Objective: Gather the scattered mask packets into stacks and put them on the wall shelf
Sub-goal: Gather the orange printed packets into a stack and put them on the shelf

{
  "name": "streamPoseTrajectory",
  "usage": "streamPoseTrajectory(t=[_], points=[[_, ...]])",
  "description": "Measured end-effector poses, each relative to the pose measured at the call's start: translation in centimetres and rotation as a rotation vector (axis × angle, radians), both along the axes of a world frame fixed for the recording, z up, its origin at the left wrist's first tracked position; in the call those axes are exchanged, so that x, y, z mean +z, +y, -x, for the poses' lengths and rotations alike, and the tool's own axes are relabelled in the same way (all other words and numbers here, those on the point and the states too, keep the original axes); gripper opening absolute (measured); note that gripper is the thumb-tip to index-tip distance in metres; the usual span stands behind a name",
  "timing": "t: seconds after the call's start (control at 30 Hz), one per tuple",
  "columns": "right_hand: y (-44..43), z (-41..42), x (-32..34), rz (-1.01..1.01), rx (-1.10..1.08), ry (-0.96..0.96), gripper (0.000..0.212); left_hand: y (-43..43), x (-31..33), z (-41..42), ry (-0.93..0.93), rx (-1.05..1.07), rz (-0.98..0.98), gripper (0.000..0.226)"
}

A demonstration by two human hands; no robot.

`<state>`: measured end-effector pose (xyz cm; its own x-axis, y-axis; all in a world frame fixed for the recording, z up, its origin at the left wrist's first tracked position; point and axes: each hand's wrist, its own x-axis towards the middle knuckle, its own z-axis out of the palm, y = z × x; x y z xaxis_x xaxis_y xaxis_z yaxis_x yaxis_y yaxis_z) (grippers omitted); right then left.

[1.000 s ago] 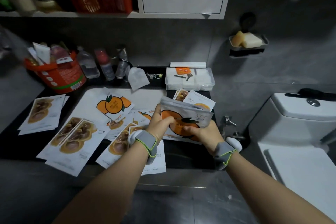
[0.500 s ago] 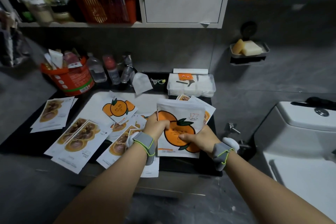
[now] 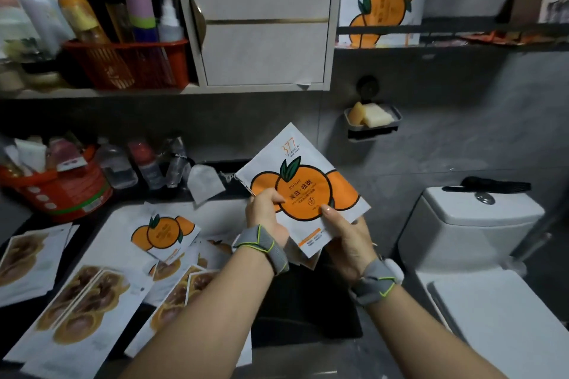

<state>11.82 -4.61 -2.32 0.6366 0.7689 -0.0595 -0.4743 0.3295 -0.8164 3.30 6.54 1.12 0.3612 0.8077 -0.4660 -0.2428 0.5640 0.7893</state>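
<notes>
Both hands hold up a stack of white mask packets printed with oranges point(image 3: 303, 191), tilted, above the right end of the counter. My left hand point(image 3: 266, 212) grips its left edge and my right hand point(image 3: 346, 240) grips its lower right edge, thumb on the front. Another orange packet point(image 3: 164, 232) lies on the counter amid several brown-printed packets point(image 3: 83, 298). More brown packets point(image 3: 24, 258) lie at the far left. On the dark wall shelf point(image 3: 455, 29) at upper right stand orange packets point(image 3: 385, 6).
A red tub point(image 3: 58, 191) and small bottles point(image 3: 147, 166) line the back of the counter. A red basket point(image 3: 129, 61) of bottles sits on the upper left shelf beside a white cabinet point(image 3: 261, 18). A soap dish point(image 3: 372, 115) hangs on the wall; a toilet point(image 3: 474, 224) stands right.
Both hands have lifted the orange packet stack from just above the counter up and to the right, turning it upright. My view has tilted up, showing the wall shelf.
</notes>
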Motion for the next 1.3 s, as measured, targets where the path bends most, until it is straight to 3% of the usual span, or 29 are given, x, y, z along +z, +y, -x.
streamPoseTrajectory(t=[0.13, 0.27, 0.37, 0.47, 0.6, 0.8, 0.93, 1.1, 1.3], points=[[0.8, 0.1, 2.2, -0.055, -0.070, 0.002, 0.051, 0.2, 0.8, -2.1, -0.128, -0.127, 0.043, 0.073], [0.9, -2.5, 4.5, -0.003, -0.172, -0.154, 0.029, 0.5, 3.3, -2.5, -0.220, -0.197, 0.009, 0.059], [0.4, -4.4, 6.0, 0.043, -0.208, -0.245, 0.027, 1.5, 4.2, -2.7, -0.268, -0.145, -0.019, 0.055], [0.0, -6.1, 7.5, 0.094, -0.222, -0.301, 0.032, 2.8, 5.3, -2.6, -0.279, -0.132, -0.178, 0.054], [-1.0, -8.0, 9.4, 0.130, -0.209, -0.375, 0.037, 2.8, 7.4, -2.6, -0.086, -0.351, -0.553, 0.051], [-1.5, -11.2, 12.1, 0.138, -0.178, -0.449, 0.035, 3.0, 10.3, -5.9, 0.214, -0.354, -0.973, 0.055], [-1.4, -14.9, 14.6, 0.165, -0.120, -0.548, 0.030, 2.8, 11.7, -8.8, 0.207, -0.236, -1.143, 0.041], [-0.7, -21.1, 18.9, 0.280, -0.005, -0.651, 0.040, 2.9, 14.3, -12.9, 0.422, -0.208, -1.319, 0.029], [0.0, -26.7, 25.5, 0.435, -0.006, -1.082, 0.037, 3.2, 18.6, -17.8, 0.482, -0.071, -1.414, 0.026]])
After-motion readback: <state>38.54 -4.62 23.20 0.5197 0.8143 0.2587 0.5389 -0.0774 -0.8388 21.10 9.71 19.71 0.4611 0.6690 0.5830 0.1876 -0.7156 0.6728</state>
